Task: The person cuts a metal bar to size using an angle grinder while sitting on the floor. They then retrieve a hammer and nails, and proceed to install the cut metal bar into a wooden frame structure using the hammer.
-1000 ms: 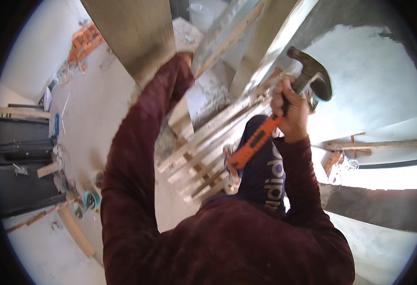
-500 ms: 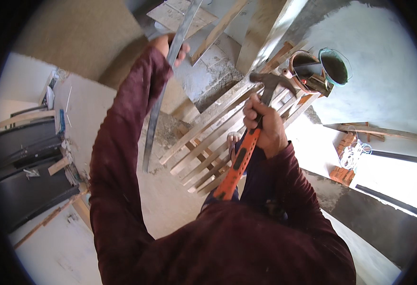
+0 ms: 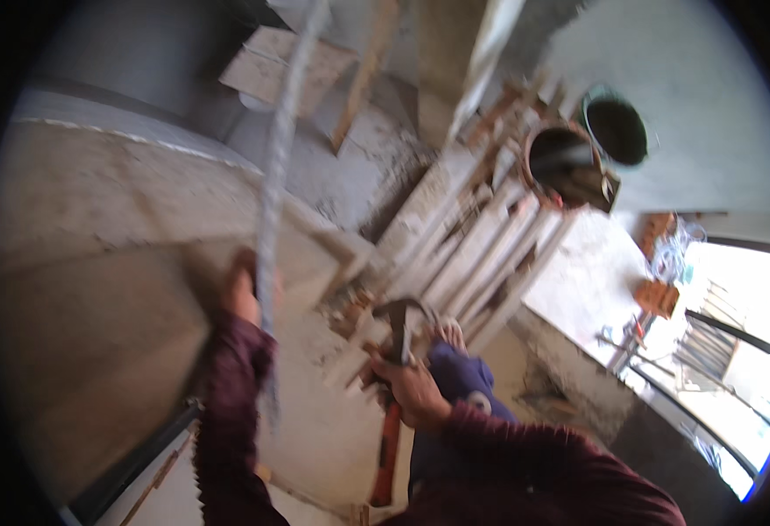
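My left hand (image 3: 243, 287) is closed round a long, narrow grey strip (image 3: 278, 167), which looks like metal and runs nearly upright past the top of the picture. Motion blur softens the strip's edges, and my fingers are partly hidden. In my right hand (image 3: 413, 393) is a claw hammer (image 3: 387, 451), gripped high on the handle, just below its dark head. Its orange and black handle points down toward my body. The hammer and the strip are apart. Beyond the hammer head lie pale wooden slats (image 3: 481, 254), side by side.
At the far right stand a green bucket (image 3: 615, 125) and a reddish-brown bucket (image 3: 534, 162). Orange bricks (image 3: 657, 298) and a white coil (image 3: 670, 254) lie near the bright opening. A tan tile-like board (image 3: 271, 66) and an upright wooden batten (image 3: 367, 79) are at the back.
The view has swung round and blurred. Both hands are lower in the picture and further left. The strip and hammer stay in the same hands, and a broad brown surface fills more of the left side.
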`<state>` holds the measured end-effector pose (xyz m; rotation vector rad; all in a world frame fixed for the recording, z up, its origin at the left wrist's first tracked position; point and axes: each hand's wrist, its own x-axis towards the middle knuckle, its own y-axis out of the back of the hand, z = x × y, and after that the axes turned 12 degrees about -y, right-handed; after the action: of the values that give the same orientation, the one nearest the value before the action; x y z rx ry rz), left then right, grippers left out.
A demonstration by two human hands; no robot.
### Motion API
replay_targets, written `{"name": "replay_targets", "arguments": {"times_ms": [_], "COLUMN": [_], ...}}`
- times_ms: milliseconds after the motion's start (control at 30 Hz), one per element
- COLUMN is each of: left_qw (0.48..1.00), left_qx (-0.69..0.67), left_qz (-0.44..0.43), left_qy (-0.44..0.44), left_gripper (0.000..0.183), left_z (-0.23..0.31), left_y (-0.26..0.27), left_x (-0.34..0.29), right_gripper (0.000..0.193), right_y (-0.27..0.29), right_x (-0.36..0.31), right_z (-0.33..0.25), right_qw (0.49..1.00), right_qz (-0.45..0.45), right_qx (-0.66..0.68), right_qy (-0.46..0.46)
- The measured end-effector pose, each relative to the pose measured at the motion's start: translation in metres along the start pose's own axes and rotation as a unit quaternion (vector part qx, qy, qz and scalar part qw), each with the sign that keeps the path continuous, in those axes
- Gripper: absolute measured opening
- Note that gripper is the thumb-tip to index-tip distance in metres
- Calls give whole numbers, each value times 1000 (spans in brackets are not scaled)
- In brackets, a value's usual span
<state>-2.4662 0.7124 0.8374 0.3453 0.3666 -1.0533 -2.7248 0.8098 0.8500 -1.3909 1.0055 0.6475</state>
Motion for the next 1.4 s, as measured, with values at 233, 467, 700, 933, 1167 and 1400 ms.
{"name": "replay_targets", "arguments": {"times_ms": [233,467,700,933,1167,1400], "left_qw": [998,999,855,896,921,867], "left_qx": [-17,-36,317,254,101,218], "left_qz": [-36,23,-144,-75,-152,-151], "left_qy": [43,26,-385,-357,-345,-422], "left_gripper": [44,35,25,30,19,15], "left_z": [11,-6,17,330,464,542], "left_y": [-31,-22,-9,-120,-138,-158], "left_x": [4,12,-23,-147,-179,-212], "right_gripper": [37,24,13,7,24,22], "right_y": [17,32,85,-66,-155,-204], "right_x": [14,-31,-63,-237,-370,-438], "right_z": [-7,-27,-53,-208,-303,-393], "right_qw": [988,975,967,919,874,843], "right_qz": [82,26,-40,-115,-233,-262], "right_qx": [-117,207,214,283,40,-93], "right_qy": [58,-78,129,249,426,460]}}
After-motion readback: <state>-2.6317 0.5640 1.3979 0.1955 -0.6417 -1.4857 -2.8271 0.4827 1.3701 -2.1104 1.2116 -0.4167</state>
